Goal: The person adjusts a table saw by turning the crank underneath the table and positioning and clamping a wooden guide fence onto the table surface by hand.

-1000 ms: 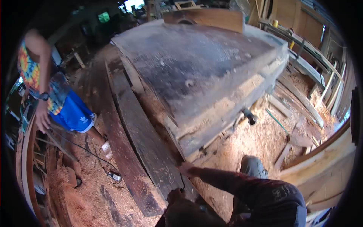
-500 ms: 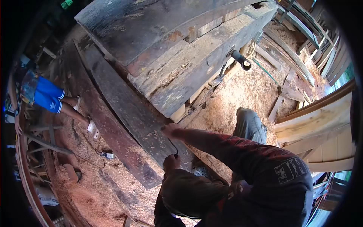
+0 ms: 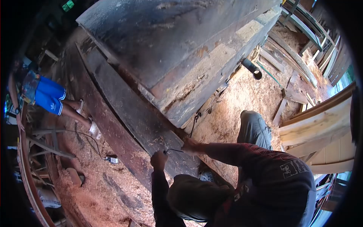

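Note:
A thin dark cord (image 3: 175, 150) spans the short gap between my two hands above a dark wooden plank (image 3: 124, 102). My left hand (image 3: 159, 160) is closed in a fist around one end of it. My right hand (image 3: 193, 146) pinches the cord on the other side, close to the lower corner of a large dark wooden structure (image 3: 181, 49). Another dark strand (image 3: 195, 123) runs upward from near my right hand along that structure. Whether the two strands are one piece I cannot tell.
A short dark pipe (image 3: 252, 69) sticks out of the structure. On the left stands another person in blue shorts (image 3: 50, 94). A white corded device (image 3: 111, 160) lies on the shavings (image 3: 98, 196). Loose boards (image 3: 295, 95) and a curved wooden panel (image 3: 317, 136) are on the right.
My left hand has moved up and left; my right hand has shifted right and down. The cord between them now lies nearly level. The view has tilted slightly.

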A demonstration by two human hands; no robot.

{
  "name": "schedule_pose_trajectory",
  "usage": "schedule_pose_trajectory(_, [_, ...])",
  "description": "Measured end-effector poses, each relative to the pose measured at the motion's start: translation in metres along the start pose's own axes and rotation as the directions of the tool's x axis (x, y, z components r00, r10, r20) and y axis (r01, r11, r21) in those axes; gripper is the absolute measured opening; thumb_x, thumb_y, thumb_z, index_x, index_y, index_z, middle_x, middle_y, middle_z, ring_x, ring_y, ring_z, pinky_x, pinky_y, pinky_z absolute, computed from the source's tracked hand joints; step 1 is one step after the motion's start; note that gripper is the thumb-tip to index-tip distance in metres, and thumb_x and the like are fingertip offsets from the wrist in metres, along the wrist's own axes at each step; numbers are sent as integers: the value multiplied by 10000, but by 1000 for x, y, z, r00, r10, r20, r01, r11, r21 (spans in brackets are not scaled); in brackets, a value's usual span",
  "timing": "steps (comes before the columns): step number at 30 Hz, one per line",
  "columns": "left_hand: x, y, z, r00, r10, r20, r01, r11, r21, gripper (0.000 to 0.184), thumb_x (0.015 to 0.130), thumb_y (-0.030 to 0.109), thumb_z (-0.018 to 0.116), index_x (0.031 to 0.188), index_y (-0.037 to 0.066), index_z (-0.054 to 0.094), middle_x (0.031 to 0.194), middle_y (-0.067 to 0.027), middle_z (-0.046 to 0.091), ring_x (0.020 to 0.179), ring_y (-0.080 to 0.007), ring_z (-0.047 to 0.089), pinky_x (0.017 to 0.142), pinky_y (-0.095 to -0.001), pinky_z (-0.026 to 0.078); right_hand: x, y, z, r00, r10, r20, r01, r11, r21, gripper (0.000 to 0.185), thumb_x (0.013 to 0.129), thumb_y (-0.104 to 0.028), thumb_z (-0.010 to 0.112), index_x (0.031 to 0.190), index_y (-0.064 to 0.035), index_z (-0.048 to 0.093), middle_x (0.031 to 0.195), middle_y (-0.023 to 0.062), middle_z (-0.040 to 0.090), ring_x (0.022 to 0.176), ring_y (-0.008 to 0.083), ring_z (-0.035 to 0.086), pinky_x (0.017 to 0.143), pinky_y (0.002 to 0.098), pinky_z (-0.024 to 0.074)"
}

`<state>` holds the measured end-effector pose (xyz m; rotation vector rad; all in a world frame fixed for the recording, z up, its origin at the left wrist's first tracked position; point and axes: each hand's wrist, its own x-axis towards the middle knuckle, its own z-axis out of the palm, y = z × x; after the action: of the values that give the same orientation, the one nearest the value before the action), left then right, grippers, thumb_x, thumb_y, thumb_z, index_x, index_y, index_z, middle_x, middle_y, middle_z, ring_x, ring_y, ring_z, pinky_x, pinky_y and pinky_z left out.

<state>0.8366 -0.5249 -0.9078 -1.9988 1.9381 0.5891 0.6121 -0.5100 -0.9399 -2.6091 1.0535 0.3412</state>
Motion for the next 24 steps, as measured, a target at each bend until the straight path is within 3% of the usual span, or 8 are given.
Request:
schedule_pose_trajectory(5, [12, -9, 41, 999, 1, 42, -1, 1000, -4, 363, 851, 422, 581, 972, 127, 755, 991, -160, 723, 967, -365, 693, 838, -462, 556, -5, 6, -8, 993, -50, -106, 62, 992, 111, 247, 813, -253, 609, 997, -100, 669, 910, 122, 667, 914, 300, 653, 861, 481, 480])
schedule_pose_trajectory(8, [24, -21, 49, 998, 56, 30, -55, 998, -19, 344, 805, 373, 610, 951, 94, 747, 997, -187, 713, 974, -373, 686, 844, -467, 551, -56, 10, -51, 927, -214, -308, 293, 926, 239, 280, 846, -216, 659, 1063, -50, 601, 1029, 131, 620, 940, 317, 618, 896, 476, 475])
schedule_pose_trajectory(11, [33, -24, 42, 999, 44, -16, -45, 998, -52, 311, 764, 315, 630, 915, 68, 743, 982, -209, 708, 975, -375, 683, 839, -471, 548, -143, -16, -241, 905, -296, -307, 424, 555, 715, 317, 859, -204, 725, 1061, -19, 564, 961, 130, 601, 886, 315, 608, 794, 422, 503])
schedule_pose_trajectory(12, [30, -24, 37, 1000, 26, -7, -26, 999, -47, 321, 761, 314, 636, 923, 58, 743, 993, -209, 709, 989, -378, 680, 846, -472, 547, -177, -19, -309, 889, -356, -288, 456, 630, 628, 314, 889, -222, 716, 1087, -27, 570, 955, 124, 583, 832, 269, 597, 717, 375, 512])
schedule_pose_trajectory(15, [20, -20, 22, 999, 40, -14, -41, 997, -70, 328, 759, 305, 649, 939, 48, 744, 1028, -208, 707, 1009, -384, 676, 855, -472, 546, -261, -4, -473, 635, -126, -762, 737, 393, 549, 207, 924, -214, 648, 932, -97, 477, 762, 31, 456, 626, 161, 453, 537, 295, 392])
schedule_pose_trajectory(18, [5, -12, -3, 999, 40, 22, -38, 995, -93, 304, 758, 285, 662, 936, 54, 748, 1033, -210, 706, 1012, -385, 675, 859, -463, 548, -312, 26, -650, 411, 274, -870, 848, 235, 475, 387, 941, -237, 587, 650, -204, 334, 545, -75, 291, 427, 68, 266, 368, 233, 231])
schedule_pose_trajectory(20, [7, -16, 1, 999, 43, 31, -40, 995, -92, 294, 759, 279, 663, 934, 58, 749, 1030, -208, 707, 1007, -386, 676, 858, -462, 549, -323, 51, -700, 404, 389, -828, 828, 229, 511, 441, 948, -239, 559, 583, -227, 313, 493, -100, 258, 375, 44, 221, 323, 218, 194])
schedule_pose_trajectory(24, [15, -19, 6, 995, 58, -82, -63, 996, -68, 299, 786, 328, 654, 924, 79, 745, 984, -197, 713, 954, -368, 690, 813, -463, 549, -286, 137, -645, 487, 571, -661, 616, 312, 723, 289, 954, -217, 528, 688, -179, 422, 572, -61, 345, 428, 69, 291, 368, 236, 261])
